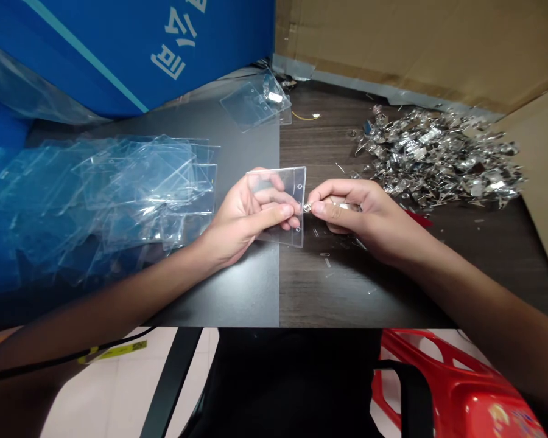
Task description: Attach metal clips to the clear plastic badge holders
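Between thumb and fingers, my left hand grips a clear plastic badge holder near its punched edge, which faces right. My right hand is closed on a small metal badge clip. The clip's round end meets the middle of the holder's punched edge; whether it passes through a hole cannot be made out. To the left lies a spread pile of clear badge holders. On the right is a heap of shiny metal clips with clear straps.
A blue box with white characters stands at the back left, a cardboard box at the back right. More holders lie at the back. Small scraps dot the dark table. Below right is a red stool.
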